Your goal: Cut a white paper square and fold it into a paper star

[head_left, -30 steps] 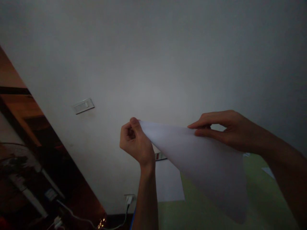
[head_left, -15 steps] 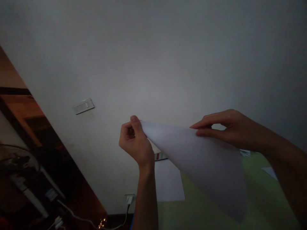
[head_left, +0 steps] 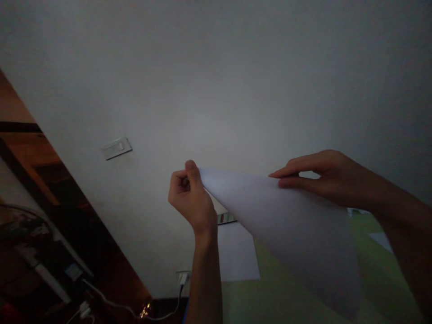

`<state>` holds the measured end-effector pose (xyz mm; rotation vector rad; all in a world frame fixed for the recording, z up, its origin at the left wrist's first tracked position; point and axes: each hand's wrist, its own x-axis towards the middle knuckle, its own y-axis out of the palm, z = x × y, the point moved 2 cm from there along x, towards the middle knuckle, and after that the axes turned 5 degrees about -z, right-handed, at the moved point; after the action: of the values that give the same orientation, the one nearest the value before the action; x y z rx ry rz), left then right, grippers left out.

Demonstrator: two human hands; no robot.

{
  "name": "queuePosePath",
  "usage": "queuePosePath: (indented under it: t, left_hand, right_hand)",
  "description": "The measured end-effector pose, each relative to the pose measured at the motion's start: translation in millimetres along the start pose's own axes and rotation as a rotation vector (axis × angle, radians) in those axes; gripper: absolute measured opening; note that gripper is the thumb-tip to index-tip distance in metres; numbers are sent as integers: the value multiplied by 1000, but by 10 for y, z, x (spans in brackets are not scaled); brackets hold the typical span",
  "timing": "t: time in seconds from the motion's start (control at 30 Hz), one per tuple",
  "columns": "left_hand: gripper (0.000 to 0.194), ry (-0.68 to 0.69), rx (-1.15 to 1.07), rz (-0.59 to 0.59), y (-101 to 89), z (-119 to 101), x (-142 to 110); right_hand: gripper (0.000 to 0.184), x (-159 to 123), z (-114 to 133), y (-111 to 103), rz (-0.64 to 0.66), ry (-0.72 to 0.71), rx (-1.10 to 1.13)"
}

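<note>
A plain white sheet of paper hangs in the air between my hands, its lower part curving down to the right. My left hand is closed, with the thumb pressing the sheet's left corner against the fingers. Along the top edge, my right hand pinches the paper between thumb and fingertips. Below and behind the held sheet, another white sheet lies flat on the green tabletop. A box-like object, mostly hidden by the paper and my left wrist, rests at that sheet's far end.
A pale wall with a light switch rises behind the table. Low on the wall a plug sits in a socket, its cord running left. A further paper piece lies on the table at right. Dark shelving with cables stands at left.
The sheet's hanging lower end has swung slightly to the right. Both hands keep their grip, and my right hand has risen a little.
</note>
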<state>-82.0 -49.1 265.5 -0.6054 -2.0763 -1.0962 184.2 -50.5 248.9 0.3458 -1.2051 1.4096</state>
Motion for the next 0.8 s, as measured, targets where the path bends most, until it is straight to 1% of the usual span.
queuePosePath:
  t: [0.17,0.27,0.33,0.4,0.47,0.57,0.67,0.73,0.8]
  left_hand:
    - [48,1,-1,4,4,-16,-16]
    - [53,-23,-64,35,8,-21,-20]
    - [55,-101,-153,121,7,-15,-11]
    - [53,-221,-251,254,0,-8,4]
    - [47,-322,-322,394,-15,-7,20]
    - [35,-395,-384,552,-39,-2,40]
    - [39,-443,-442,617,-51,37,54]
    - [39,-467,-460,616,-56,79,66]
    - [33,-470,-451,594,-66,116,84]
  right_hand:
    - [25,-4,0,1,-10,10,3]
    - [25,-12,-4,-1,-33,13,1]
    - [26,-19,-3,-4,-48,19,-16]
    - [27,-24,1,-9,-67,33,-33]
    - [26,-28,4,-13,-82,47,-36]
    - [26,-32,2,-15,-80,56,-14]
    - [29,-39,-9,-15,-67,58,-3]
    - [29,-45,-14,-14,-67,58,-8]
    - [29,-50,-15,-9,-69,57,-15]
